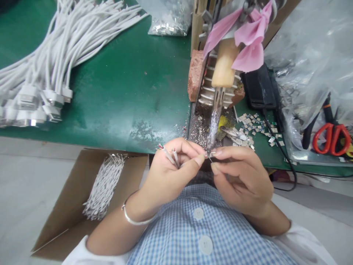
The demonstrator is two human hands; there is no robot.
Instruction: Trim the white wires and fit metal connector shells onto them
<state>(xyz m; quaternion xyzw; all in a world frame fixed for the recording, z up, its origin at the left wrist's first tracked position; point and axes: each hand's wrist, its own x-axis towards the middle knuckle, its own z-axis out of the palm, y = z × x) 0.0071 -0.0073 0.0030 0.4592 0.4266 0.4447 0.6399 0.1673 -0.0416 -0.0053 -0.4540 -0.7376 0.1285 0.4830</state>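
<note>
My left hand (176, 173) is closed around several white cables (168, 156), whose stripped ends with red and other coloured wires stick out above its thumb. Thumb and forefinger pinch together just under the tip of a soldering iron (213, 125) that points downward from a stand. My right hand (244, 180) meets them there, closed, with a tiny metal piece (213, 152) at its upper fingertips and a thin wire (210, 159) by the thumb. Whether the iron touches the cable end cannot be made out.
White USB cables (55, 55) lie bundled at left. A cardboard box (66, 198) below holds more white cables. Loose metal connectors (252, 125), a black device (259, 88) and red-handled scissors (331, 138) lie right. A brick (195, 75) flanks the stand; a bag of connectors (171, 24) lies behind.
</note>
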